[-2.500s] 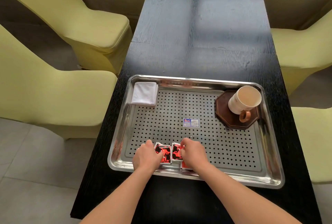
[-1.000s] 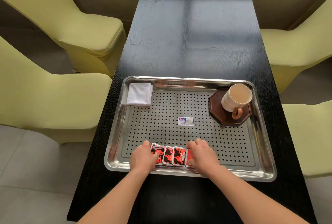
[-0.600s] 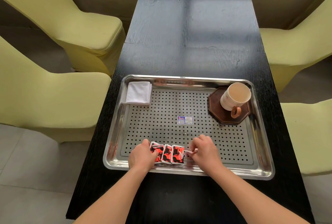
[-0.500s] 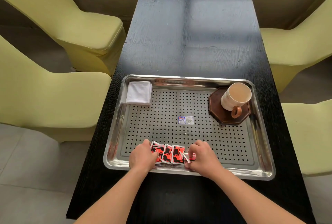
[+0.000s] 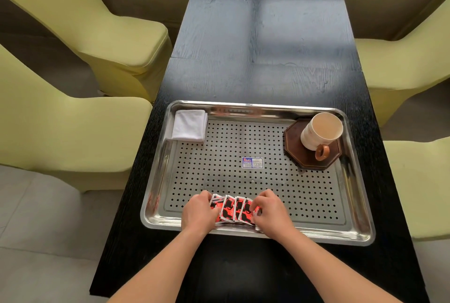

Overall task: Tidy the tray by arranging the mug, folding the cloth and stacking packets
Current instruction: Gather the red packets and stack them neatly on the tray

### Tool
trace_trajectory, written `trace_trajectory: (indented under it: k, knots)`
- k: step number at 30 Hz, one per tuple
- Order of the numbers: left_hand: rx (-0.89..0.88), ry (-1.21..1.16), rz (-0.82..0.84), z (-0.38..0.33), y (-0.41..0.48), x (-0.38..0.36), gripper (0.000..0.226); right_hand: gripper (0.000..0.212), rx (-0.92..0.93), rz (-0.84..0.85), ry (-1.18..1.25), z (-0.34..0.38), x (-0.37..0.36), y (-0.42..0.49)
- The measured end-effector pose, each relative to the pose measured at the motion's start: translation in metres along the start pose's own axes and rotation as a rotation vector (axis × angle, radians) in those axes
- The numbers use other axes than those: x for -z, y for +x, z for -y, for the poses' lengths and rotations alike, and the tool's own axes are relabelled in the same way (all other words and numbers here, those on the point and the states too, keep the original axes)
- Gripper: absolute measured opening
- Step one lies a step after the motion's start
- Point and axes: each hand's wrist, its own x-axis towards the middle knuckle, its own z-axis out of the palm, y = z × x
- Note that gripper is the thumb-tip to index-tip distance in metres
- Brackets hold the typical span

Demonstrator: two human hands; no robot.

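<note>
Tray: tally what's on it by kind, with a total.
Packets: 4 showing, more may be hidden
Cloth: 1
Mug: 1
Coaster: 1
Sticker: 1
Total: 8 at least

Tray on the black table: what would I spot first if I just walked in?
Probably the red-and-black packets, fanned in a row at the tray's near edge, with the left hand and right hand gripping the row's ends. Next the cream mug, on a dark coaster in the far right corner, and the folded white cloth in the far left corner.
</note>
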Motion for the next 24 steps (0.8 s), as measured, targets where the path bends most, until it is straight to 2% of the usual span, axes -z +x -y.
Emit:
trace_trajectory:
  k: [3,5,8,12,16,19,24]
  knots:
    - [-0.006,-0.018,-0.015,0.0,-0.002,-0.002,0.03,0.022,0.011,-0.019,0.05,0.001,0.0,0.002]
    - [-0.009,-0.036,-0.014,0.0,-0.003,-0.003,0.031,0.033,0.025,-0.015,0.065,0.003,0.001,0.003]
    - [-0.007,-0.05,0.003,-0.001,-0.003,-0.005,0.034,0.045,0.088,0.001,0.025,0.006,-0.003,0.005]
    - [-0.014,-0.02,0.013,-0.004,-0.004,-0.005,0.038,0.051,0.103,-0.003,-0.015,0.008,-0.007,0.008]
    - [-0.029,-0.044,-0.024,-0.004,-0.007,-0.005,0.033,0.068,0.149,0.062,-0.168,0.003,-0.008,0.007]
    - [-0.038,-0.054,-0.025,-0.003,-0.008,-0.008,0.034,0.07,0.139,0.083,-0.194,0.004,-0.007,0.01]
    - [-0.046,-0.09,0.016,-0.006,-0.007,-0.008,0.025,0.065,0.12,0.069,-0.079,0.012,-0.012,0.012]
